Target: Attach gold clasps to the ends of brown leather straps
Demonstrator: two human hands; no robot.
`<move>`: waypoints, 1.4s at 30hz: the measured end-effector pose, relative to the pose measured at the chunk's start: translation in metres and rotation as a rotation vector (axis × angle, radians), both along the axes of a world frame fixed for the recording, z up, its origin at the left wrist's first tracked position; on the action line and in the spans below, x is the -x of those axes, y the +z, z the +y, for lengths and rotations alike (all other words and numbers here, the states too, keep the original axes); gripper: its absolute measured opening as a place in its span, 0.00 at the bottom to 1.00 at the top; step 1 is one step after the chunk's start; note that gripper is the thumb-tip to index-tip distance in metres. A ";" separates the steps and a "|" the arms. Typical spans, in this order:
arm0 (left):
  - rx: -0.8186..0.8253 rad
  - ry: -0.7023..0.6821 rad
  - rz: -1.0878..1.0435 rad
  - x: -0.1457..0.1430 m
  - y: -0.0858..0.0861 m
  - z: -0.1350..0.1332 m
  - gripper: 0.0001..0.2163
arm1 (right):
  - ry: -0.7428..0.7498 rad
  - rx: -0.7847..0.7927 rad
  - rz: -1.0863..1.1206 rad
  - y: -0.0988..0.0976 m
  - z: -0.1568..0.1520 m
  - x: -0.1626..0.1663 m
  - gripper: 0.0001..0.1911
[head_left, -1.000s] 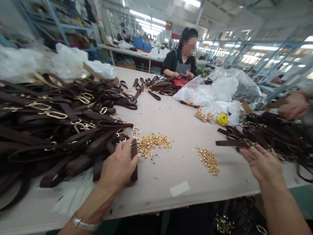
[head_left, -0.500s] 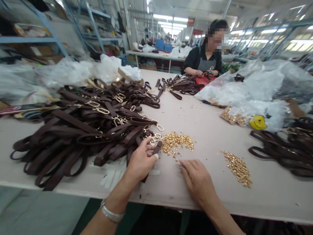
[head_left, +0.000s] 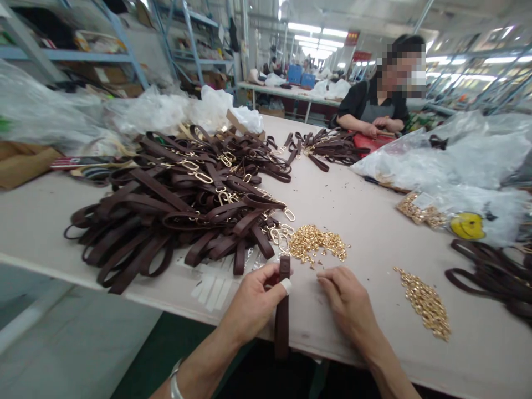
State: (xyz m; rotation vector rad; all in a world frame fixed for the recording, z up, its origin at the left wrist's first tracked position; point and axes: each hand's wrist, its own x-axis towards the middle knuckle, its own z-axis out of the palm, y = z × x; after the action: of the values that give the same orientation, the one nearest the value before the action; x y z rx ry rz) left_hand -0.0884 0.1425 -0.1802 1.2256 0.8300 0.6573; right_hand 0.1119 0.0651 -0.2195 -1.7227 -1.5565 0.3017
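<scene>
My left hand [head_left: 255, 302] pinches a dark brown leather strap [head_left: 282, 321] between thumb and fingers. A gold clasp [head_left: 283, 244] is fixed to the strap's far end, and the near end hangs over the table edge. White tape wraps my left thumb. My right hand [head_left: 347, 299] rests on the table just in front of a pile of small gold metal fittings [head_left: 318, 244]. Its thumb and fingertips are together; whatever they hold, if anything, is too small to make out. Left of my hands lies a large heap of brown straps [head_left: 174, 216] with gold clasps.
A second pile of gold fittings [head_left: 426, 305] lies to the right, near more dark straps [head_left: 486, 271]. A bag of fittings [head_left: 421, 209] and plastic bags [head_left: 469, 149] are behind it. Across the table [head_left: 332, 199], a person [head_left: 374, 105] works by a red item [head_left: 368, 145].
My left hand has drawn the strap away from the heap towards me, and it now hangs straight. My right hand stays by the gold pile. The view has turned slightly left.
</scene>
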 end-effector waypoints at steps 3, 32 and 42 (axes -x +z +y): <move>0.041 -0.104 -0.084 -0.007 0.000 -0.012 0.13 | -0.048 0.073 0.437 0.009 -0.016 0.005 0.08; -0.377 -0.347 0.206 -0.033 -0.015 -0.050 0.21 | -0.135 0.052 0.984 0.013 -0.050 0.028 0.10; -0.190 -0.347 0.229 -0.045 -0.014 -0.052 0.22 | -0.440 0.053 -0.084 0.014 -0.059 -0.090 0.08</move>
State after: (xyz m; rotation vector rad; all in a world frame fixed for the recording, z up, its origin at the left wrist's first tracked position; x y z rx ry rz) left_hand -0.0437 0.0905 -0.1939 1.5942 0.7282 0.3215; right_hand 0.2014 0.0063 -0.2058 -2.0836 -1.1905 0.0473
